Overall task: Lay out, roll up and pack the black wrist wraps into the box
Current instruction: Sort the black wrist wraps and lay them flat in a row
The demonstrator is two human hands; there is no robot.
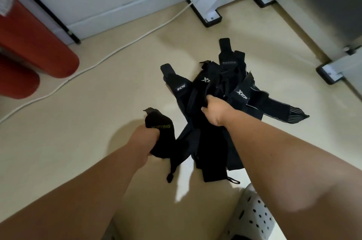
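- The pile of black wrist wraps (221, 83) lay tangled on the floor (94, 122), just ahead of both arms; several straps crossed over each other.
- The left hand (146, 137) gripped one wrap with green lettering (161, 132), fingers curled round its thick end; the thin tail hung down to the floor, just beside the pile.
- The right hand (215, 111) was closed on a fold of cloth in the middle of the pile; its fingertips were hidden in the fabric.
- No wrap looked flat or rolled yet, so the task seemed to be at its start; a white perforated container (252, 216) showed at the lower right, but I could not tell if it was the box.
- If the right hand lifted, I judged that crossed straps and end loops could catch on their neighbours and drag the whole bundle; the hanging tail could snag in the same way.
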